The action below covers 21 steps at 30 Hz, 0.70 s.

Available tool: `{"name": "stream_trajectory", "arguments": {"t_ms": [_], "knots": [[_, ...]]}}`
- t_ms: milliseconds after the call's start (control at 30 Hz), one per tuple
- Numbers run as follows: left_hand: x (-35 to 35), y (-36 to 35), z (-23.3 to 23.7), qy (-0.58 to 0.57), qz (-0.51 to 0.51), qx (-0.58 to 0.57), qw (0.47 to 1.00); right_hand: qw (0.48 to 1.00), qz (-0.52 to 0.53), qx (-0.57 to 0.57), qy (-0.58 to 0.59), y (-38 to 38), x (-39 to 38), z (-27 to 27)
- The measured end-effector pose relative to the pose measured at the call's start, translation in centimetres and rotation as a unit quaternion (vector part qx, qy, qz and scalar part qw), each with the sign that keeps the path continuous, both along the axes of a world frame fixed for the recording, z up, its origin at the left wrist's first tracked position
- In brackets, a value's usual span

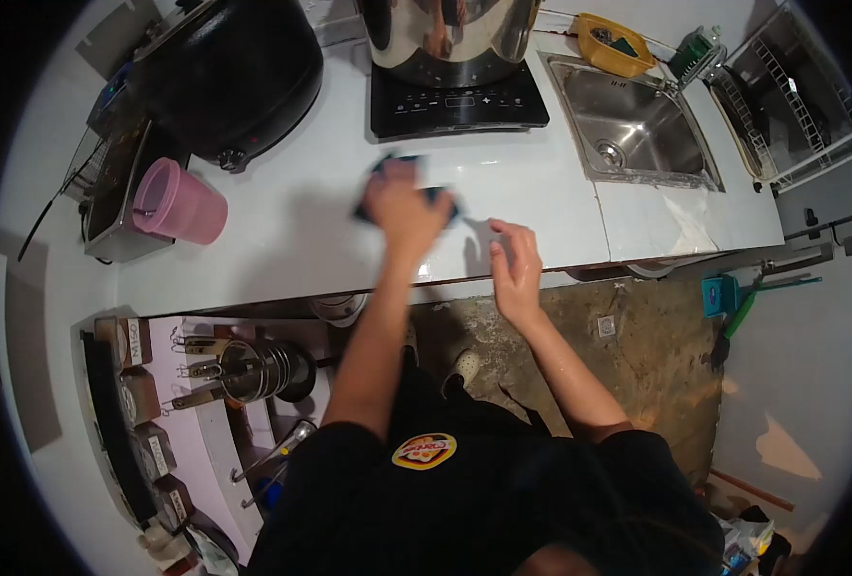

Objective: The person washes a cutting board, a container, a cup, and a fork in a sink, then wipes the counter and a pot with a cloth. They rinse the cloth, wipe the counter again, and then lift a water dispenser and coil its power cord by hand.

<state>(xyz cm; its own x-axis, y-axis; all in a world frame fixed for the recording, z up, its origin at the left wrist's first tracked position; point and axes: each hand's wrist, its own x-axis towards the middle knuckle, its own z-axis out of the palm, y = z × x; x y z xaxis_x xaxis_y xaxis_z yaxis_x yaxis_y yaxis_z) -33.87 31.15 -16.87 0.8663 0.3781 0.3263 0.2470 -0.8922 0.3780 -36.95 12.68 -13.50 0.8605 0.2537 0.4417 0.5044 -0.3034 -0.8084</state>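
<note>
On the white countertop, my left hand presses down on a dark blue-green cloth; the hand and cloth are blurred. The cloth shows past the fingers on both sides, in front of the black induction cooker. To the right, my right hand hovers near the counter's front edge, its fingers apart and slightly curled, holding nothing.
A large steel pot stands on the induction cooker. Left are a black cooker and a pink pitcher. A sink and yellow basin are at right. Strainers hang below left.
</note>
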Motion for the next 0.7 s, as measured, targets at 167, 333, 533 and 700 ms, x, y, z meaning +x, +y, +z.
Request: {"name": "stream_trajectory", "arguments": {"t_ms": [167,333,533,700], "knots": [[4.9,-15.3,-0.6,0.049,-0.239,0.108,0.964,0.993,-0.117,-0.009,-0.03,-2.3,2.9,1.0],[2.4,-9.6,0.4,0.027,-0.254,0.054,0.965,0.992,-0.119,0.026,-0.021,-0.2,4.2,0.6],[-1.6,14.5,-1.0,0.002,0.064,0.045,0.997,0.998,-0.056,0.023,-0.005,4.7,3.5,0.0],[-0.9,14.0,-0.2,0.069,0.162,0.045,0.983,0.999,-0.01,-0.007,-0.045,6.6,2.5,0.3]]}}
